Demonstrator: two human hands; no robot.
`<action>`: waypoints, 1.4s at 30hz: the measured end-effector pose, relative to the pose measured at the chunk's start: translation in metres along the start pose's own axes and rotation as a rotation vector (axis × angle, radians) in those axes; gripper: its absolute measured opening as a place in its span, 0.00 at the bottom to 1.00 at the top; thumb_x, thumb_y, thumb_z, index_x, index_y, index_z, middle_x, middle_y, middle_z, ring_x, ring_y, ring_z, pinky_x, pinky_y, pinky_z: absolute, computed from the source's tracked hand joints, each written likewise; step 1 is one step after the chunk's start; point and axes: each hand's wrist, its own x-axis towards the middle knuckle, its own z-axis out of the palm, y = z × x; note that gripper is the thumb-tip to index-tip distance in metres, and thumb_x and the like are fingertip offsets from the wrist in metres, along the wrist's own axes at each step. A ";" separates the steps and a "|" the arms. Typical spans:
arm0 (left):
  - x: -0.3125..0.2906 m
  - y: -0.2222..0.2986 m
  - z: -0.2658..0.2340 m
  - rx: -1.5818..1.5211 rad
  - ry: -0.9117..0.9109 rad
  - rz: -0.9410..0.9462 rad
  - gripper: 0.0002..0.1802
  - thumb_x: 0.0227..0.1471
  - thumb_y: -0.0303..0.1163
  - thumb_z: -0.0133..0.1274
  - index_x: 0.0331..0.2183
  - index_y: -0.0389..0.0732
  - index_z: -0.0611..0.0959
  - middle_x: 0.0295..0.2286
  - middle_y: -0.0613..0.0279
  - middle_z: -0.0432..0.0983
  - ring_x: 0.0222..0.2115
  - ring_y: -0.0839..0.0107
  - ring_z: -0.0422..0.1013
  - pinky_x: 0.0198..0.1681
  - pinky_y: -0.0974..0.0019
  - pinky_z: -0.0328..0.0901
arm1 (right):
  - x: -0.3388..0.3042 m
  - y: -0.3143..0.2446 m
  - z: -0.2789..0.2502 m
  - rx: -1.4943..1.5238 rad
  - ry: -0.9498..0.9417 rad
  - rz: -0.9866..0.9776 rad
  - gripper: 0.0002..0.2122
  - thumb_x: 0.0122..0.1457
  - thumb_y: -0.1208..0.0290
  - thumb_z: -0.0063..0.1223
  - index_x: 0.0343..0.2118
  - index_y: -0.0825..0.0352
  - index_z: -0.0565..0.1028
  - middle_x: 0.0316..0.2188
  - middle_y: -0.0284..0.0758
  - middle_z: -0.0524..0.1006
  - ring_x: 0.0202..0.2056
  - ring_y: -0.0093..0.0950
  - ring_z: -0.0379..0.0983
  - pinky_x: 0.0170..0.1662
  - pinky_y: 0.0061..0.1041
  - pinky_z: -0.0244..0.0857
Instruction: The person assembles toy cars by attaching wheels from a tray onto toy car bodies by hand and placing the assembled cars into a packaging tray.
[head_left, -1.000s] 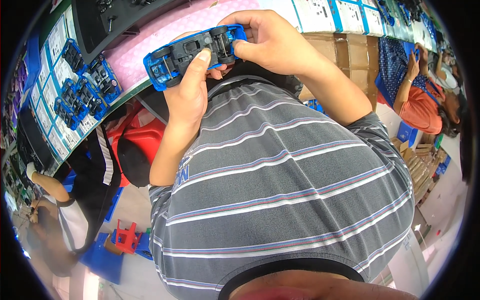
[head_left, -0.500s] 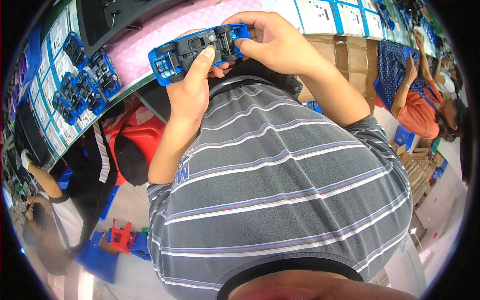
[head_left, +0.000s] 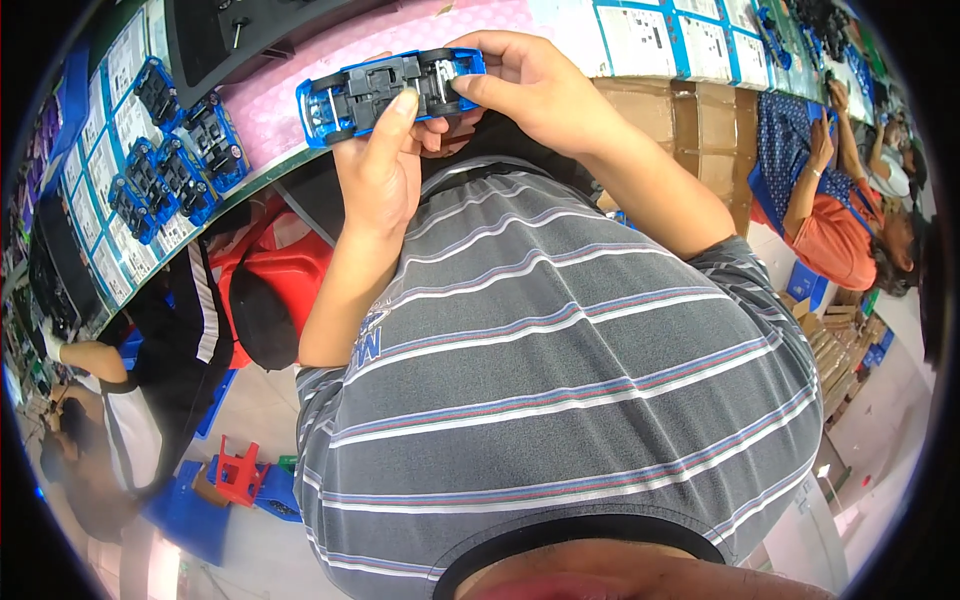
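Holding a blue toy car (head_left: 372, 95) underside-up at the near edge of the pink-covered table (head_left: 273, 112), we are apparently working at one wheel end; the next move is probably calling for steady support. Our left grip (head_left: 383, 175) is closing around the chassis, thumb pressing on it; our right grip (head_left: 525, 88) is pinching the right end.
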 end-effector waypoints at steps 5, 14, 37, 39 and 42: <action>-0.005 0.008 -0.013 -0.035 -0.003 0.111 0.12 0.61 0.29 0.51 0.45 0.37 0.73 0.33 0.59 0.78 0.29 0.71 0.75 0.29 0.70 0.69 | 0.002 -0.004 0.003 0.049 -0.059 0.026 0.15 0.63 0.66 0.55 0.48 0.71 0.74 0.33 0.35 0.80 0.29 0.19 0.75 0.33 0.20 0.72; -0.030 0.094 -0.103 0.026 0.264 0.434 0.23 0.66 0.43 0.43 0.56 0.39 0.69 0.51 0.57 0.71 0.51 0.62 0.69 0.58 0.50 0.61 | 0.044 0.053 -0.097 -1.147 0.637 -0.626 0.06 0.54 0.79 0.56 0.36 0.69 0.79 0.27 0.39 0.78 0.29 0.32 0.77 0.34 0.27 0.71; 0.010 0.284 -0.410 0.688 0.880 0.007 0.23 0.59 0.41 0.55 0.48 0.32 0.79 0.45 0.58 0.78 0.42 0.64 0.74 0.49 0.61 0.67 | 0.050 0.067 -0.117 -1.241 0.742 -0.553 0.08 0.49 0.73 0.57 0.32 0.70 0.78 0.30 0.47 0.77 0.34 0.47 0.74 0.39 0.41 0.70; -0.005 0.292 -0.417 0.883 1.033 0.048 0.23 0.59 0.42 0.54 0.46 0.31 0.82 0.43 0.56 0.79 0.42 0.64 0.74 0.48 0.62 0.67 | 0.053 0.064 -0.112 -1.192 0.715 -0.508 0.08 0.49 0.73 0.57 0.33 0.68 0.78 0.32 0.46 0.78 0.35 0.46 0.75 0.39 0.40 0.70; -0.003 0.267 -0.363 1.714 1.094 0.187 0.25 0.60 0.45 0.51 0.44 0.30 0.82 0.41 0.43 0.79 0.40 0.54 0.75 0.46 0.59 0.68 | 0.047 0.065 -0.115 -1.175 0.732 -0.515 0.08 0.49 0.73 0.58 0.33 0.68 0.78 0.32 0.45 0.78 0.35 0.46 0.74 0.39 0.39 0.70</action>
